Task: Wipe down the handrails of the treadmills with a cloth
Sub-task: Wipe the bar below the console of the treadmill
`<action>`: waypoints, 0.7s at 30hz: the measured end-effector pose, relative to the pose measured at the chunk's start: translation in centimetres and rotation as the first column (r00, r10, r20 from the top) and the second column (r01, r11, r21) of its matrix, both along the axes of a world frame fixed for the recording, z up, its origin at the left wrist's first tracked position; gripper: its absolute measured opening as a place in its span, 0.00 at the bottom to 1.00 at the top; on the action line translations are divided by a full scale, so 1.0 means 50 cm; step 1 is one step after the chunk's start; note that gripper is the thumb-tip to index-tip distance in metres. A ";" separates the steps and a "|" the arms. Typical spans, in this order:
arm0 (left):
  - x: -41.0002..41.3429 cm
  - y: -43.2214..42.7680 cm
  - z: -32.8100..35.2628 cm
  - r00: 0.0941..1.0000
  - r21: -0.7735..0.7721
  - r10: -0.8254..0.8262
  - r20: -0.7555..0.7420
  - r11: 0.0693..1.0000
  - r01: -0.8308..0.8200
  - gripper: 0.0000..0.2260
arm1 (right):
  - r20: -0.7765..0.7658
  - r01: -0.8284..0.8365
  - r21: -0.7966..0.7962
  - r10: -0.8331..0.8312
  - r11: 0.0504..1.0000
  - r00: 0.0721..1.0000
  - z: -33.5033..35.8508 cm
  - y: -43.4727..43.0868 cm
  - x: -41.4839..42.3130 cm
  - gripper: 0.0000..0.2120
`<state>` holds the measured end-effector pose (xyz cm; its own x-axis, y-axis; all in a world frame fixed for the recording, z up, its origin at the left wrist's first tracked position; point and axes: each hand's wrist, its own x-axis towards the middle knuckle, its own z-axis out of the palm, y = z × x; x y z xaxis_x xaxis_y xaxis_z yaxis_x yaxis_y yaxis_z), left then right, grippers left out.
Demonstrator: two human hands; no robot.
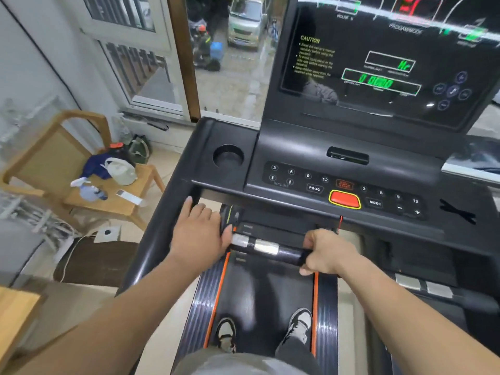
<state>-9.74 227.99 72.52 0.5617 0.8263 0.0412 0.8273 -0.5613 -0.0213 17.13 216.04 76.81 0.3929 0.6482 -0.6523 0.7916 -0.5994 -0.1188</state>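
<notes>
Handrail [266, 247] here is the short black crossbar with two silver sensor patches. Its long axis runs left to right across the treadmill, just under the console [338, 185] and dipping a bit to the right in frame. The right hand [326, 254] has its fingers [311, 240] curled tight round the bar's right end, thumb tucked underneath. The left hand [198, 234] is at the other end, fingers [201, 209] fairly straight, close together and pointing forward at the console, with the thumb side up against the bar's left tip.

A long black side rail [157, 239] runs back past the left arm. Below the bar is the dark belt [265, 299] with orange edges, and both shoes [299, 327] are standing on it. The console has a red button [345, 199], number keys, a round cup holder [228, 159] and a lit display [378, 82] with green digits. Off to the left, a wooden chair [51, 161] has a white kettle [121, 173] and a spray bottle [90, 189] on its seat.
</notes>
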 end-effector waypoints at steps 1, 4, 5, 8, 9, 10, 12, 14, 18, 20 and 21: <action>0.033 -0.019 -0.002 0.999 -0.028 0.043 0.025 0.999 -0.042 0.24 | 0.001 0.015 0.007 -0.015 1.000 1.000 -0.001 -0.004 -0.002 0.20; 0.139 -0.112 -0.016 0.986 -0.094 -0.012 0.164 0.995 0.028 0.22 | 0.004 0.050 0.049 -0.050 0.998 0.999 -0.004 -0.016 -0.007 0.21; 0.165 -0.146 -0.022 0.977 -0.095 -0.080 0.199 0.990 0.101 0.21 | 0.007 0.053 0.057 -0.053 0.997 0.999 -0.003 -0.018 -0.010 0.21; 0.181 -0.186 -0.018 0.939 -0.054 -0.251 0.235 0.961 0.270 0.23 | 0.013 0.039 0.067 -0.040 0.997 0.999 0.000 -0.020 -0.015 0.22; 0.163 -0.172 -0.015 0.925 -0.026 -0.302 0.232 0.948 0.316 0.23 | 0.016 0.038 0.064 -0.039 0.997 0.999 0.001 -0.019 -0.016 0.22; 0.135 -0.150 -0.016 0.911 0.007 -0.343 0.229 0.937 0.350 0.22 | 0.020 0.039 0.063 -0.040 0.997 0.999 0.002 -0.019 -0.018 0.23; 0.062 -0.086 -0.019 0.916 0.045 -0.323 0.236 0.946 0.322 0.18 | 0.016 0.045 0.061 -0.046 0.997 0.999 0.002 -0.020 -0.015 0.22; -0.009 -0.029 -0.016 0.967 0.040 -0.184 0.174 0.983 0.180 0.16 | 0.006 0.048 0.057 -0.048 0.997 0.999 0.001 -0.019 -0.015 0.22; 0.032 -0.037 -0.003 0.993 -0.007 0.035 0.110 0.999 -0.034 0.20 | 0.006 0.064 0.048 -0.064 0.997 0.998 0.002 -0.018 -0.016 0.22; 0.108 -0.093 0.001 0.998 -0.072 0.042 0.053 0.997 -0.038 0.22 | 0.014 0.070 0.056 -0.071 0.996 0.997 0.003 -0.019 -0.018 0.22; 0.142 -0.124 -0.002 0.997 -0.087 -0.020 0.068 0.996 0.026 0.22 | 0.021 0.072 0.059 -0.073 0.996 0.997 0.003 -0.020 -0.019 0.22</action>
